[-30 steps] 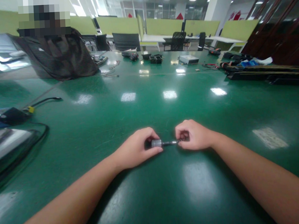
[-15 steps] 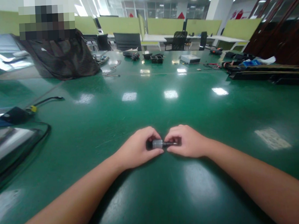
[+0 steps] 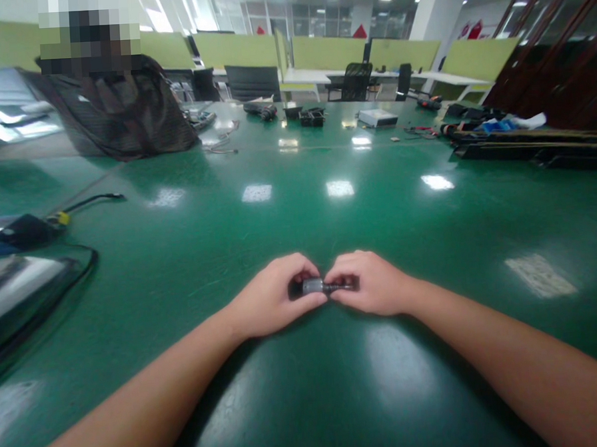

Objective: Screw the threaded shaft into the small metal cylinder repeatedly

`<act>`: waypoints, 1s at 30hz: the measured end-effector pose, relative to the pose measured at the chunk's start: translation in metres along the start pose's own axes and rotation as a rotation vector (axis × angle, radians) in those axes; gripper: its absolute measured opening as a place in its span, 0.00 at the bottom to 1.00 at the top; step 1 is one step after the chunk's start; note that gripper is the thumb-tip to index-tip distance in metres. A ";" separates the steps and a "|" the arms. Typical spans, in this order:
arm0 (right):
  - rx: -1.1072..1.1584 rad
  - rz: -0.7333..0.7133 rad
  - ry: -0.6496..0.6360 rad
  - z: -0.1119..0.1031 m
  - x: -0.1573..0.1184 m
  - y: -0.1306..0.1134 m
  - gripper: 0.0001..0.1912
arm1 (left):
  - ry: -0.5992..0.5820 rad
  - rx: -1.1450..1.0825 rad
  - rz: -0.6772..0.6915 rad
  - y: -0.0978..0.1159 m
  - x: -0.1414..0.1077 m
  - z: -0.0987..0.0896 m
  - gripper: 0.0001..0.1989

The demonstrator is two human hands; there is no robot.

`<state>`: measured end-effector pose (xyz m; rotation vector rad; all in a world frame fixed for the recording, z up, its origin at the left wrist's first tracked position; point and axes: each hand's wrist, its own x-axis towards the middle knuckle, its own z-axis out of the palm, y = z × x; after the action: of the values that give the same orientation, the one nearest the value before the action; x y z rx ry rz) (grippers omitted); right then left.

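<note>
A short screwdriver-like tool [image 3: 312,286] lies crosswise between my hands, low over the green table or resting on it; which of the two I cannot tell. It has a grey barrel, a dark left end and a thin dark shaft toward the right. My left hand [image 3: 277,294] curls round the barrel, with thumb and fingertips closed near the barrel's right end. Around the shaft, my right hand [image 3: 369,283] is closed, thumb below and fingers above. The fingertips of both hands nearly meet. Part of the dark left end is hidden in my left palm.
The glossy green table [image 3: 299,230] reflects ceiling lights. At left lie a flat device [image 3: 21,285] and a black cable [image 3: 93,261]. A dark mesh bag-like shape [image 3: 127,119] stands far left. Dark panels [image 3: 535,148] are stacked at right; a silver box [image 3: 377,118] sits at the back.
My right fingertips have shifted slightly left along the shaft, closer to my left fingertips. The whole view has drifted a little; the left hand keeps its grasp.
</note>
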<state>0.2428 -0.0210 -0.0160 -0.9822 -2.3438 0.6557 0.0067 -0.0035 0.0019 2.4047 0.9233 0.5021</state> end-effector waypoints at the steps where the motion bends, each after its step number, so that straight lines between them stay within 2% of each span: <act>1: 0.004 -0.004 0.002 0.000 0.000 0.000 0.06 | -0.001 0.000 0.001 0.000 0.000 0.000 0.13; 30: -0.003 -0.029 0.025 -0.003 0.000 -0.004 0.04 | -0.005 0.010 -0.009 0.000 -0.002 0.000 0.11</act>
<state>0.2431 -0.0226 -0.0115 -0.9499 -2.3336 0.6256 0.0053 -0.0046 0.0019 2.4085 0.9368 0.4893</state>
